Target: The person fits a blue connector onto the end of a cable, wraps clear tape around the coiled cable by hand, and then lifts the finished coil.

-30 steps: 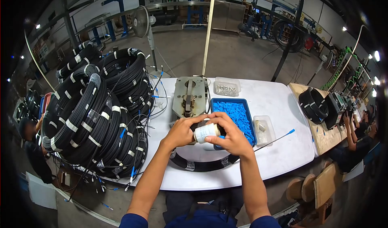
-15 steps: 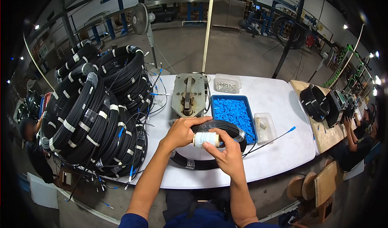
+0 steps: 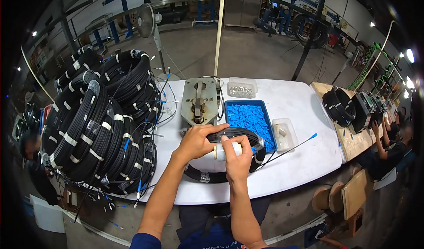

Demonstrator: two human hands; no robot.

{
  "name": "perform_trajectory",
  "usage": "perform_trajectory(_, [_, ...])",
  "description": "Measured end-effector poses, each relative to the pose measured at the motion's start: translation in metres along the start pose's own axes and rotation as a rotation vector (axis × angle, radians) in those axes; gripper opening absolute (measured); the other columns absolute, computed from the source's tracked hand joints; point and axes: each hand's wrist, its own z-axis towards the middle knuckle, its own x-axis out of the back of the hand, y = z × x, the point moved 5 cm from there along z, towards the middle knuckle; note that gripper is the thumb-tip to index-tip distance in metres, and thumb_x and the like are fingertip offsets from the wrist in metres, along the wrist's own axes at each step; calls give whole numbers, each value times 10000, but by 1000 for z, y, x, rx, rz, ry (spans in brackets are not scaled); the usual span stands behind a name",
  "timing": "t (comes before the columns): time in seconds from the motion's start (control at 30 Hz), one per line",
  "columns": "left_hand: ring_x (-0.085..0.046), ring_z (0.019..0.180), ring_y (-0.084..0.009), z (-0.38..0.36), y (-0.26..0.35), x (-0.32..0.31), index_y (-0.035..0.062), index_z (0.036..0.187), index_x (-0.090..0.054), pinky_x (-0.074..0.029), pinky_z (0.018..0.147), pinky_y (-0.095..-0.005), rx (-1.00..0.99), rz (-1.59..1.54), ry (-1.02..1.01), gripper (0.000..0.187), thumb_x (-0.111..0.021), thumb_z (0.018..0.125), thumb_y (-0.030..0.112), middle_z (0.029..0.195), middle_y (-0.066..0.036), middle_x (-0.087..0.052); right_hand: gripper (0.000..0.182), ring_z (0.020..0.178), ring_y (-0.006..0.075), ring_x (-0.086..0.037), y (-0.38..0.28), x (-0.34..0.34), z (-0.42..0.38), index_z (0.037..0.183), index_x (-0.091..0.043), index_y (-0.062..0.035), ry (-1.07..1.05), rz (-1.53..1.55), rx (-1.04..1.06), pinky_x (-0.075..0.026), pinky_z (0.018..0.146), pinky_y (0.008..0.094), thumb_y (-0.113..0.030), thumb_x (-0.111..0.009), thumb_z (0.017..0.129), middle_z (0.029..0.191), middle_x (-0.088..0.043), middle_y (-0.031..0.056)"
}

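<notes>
A coil of black cable (image 3: 242, 134) lies on the white table in front of me, with clear wrapping and white bands around it. A lead with a blue connector (image 3: 313, 136) sticks out from it to the right. My left hand (image 3: 198, 142) grips the coil's near left part, its fingers lying across the top. In my right hand (image 3: 239, 164) is a white roll of tape (image 3: 220, 152), pinched by thumb and fingers against the coil. The fingers hide part of the roll. Behind the coil stands a metal press-like device (image 3: 200, 101) with a lever.
Piled cable coils (image 3: 95, 147) fill the table's left. A blue tray (image 3: 270, 127) of small blue parts stands behind the coil, beside a clear box (image 3: 289, 145) and another clear box (image 3: 242, 87) with small parts. People work at a wooden table (image 3: 342, 136) on the right.
My right hand has shifted left and turned more upright over the tape roll, its fingers now above it. My left hand stays on the coil. The view has swung slightly right.
</notes>
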Motion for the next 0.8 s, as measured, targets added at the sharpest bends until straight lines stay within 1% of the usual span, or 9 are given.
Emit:
perform_trajectory(0.07, [-686, 824, -301, 0, -1, -1, 126, 1245, -677, -529, 780, -373, -19, 5, 13, 534, -772, 725, 202, 955, -148, -720, 165, 678, 66, -536, 4, 2, 0, 806, -557, -53, 24, -10, -18, -448, 614, 225, -74, -708, 870, 789, -613, 20])
perform_trajectory(0.13, [-685, 823, -299, -1, 2, 0, 126, 1246, -677, -530, 781, -375, -37, 7, 24, 540, -774, 720, 200, 955, -147, -720, 166, 735, 102, -562, 2, 3, -2, 812, -566, -34, 51, 25, 87, -468, 675, 256, -98, -713, 857, 808, -630, 48])
perform_trajectory(0.23, [-685, 818, -296, -1, 3, 0, 128, 1249, -674, -531, 781, -373, 12, 13, -12, 558, -782, 708, 205, 949, -145, -719, 123, 766, 111, -587, 2, 8, -8, 823, -582, -22, 69, -11, 11, -481, 706, 260, -60, -697, 848, 833, -649, 61])
perform_trajectory(0.3, [-653, 805, -328, -3, -1, -1, 232, 1250, -679, -517, 744, -409, 10, -18, -3, 530, -790, 739, 312, 881, -132, -702, 107, 771, 112, -589, 7, 9, -9, 837, -593, -18, 68, 56, -24, -484, 711, 262, -50, -695, 844, 838, -649, 59])
perform_trajectory(0.37, [-652, 801, -326, -4, 0, -2, 233, 1250, -679, -515, 740, -410, 14, -23, -1, 530, -790, 738, 312, 876, -130, -700, 94, 777, 113, -591, 11, 8, -10, 851, -604, -14, 61, 128, -60, -487, 715, 264, -41, -693, 841, 842, -649, 56])
perform_trajectory(0.43, [-650, 798, -323, -4, 0, -1, 235, 1250, -680, -513, 736, -411, 15, -28, 6, 530, -790, 738, 311, 871, -128, -697, 78, 732, 145, -650, 7, 8, -8, 853, -605, 7, 95, 109, -7, -520, 697, 262, 42, -668, 825, 830, -660, 86])
perform_trajectory(0.57, [-656, 803, -323, -4, 0, -2, 236, 1250, -679, -520, 742, -401, 9, -9, 16, 540, -798, 732, 324, 888, -131, -703, 89, 731, 143, -650, -7, 7, -8, 907, -629, 20, 47, 167, -43, -520, 692, 263, 41, -664, 828, 829, -660, 82])
perform_trajectory(0.63, [-659, 807, -324, -3, 1, 0, 236, 1251, -679, -523, 745, -396, 17, 4, 24, 546, -802, 728, 333, 894, -132, -706, 92, 721, 120, -638, -10, 7, -8, 942, -658, 20, 38, 206, -99, -500, 656, 241, 15, -662, 850, 815, -668, 66])
perform_trajectory(0.8, [-681, 842, -311, -1, -4, 1, 205, 1232, -690, -529, 778, -381, 81, -45, -3, 561, -821, 723, 402, 930, -131, -720, 50, 730, 127, -652, -5, 13, -15, 894, -686, 31, -4, 208, -107, -513, 670, 244, 9, -663, 855, 824, -681, 77])
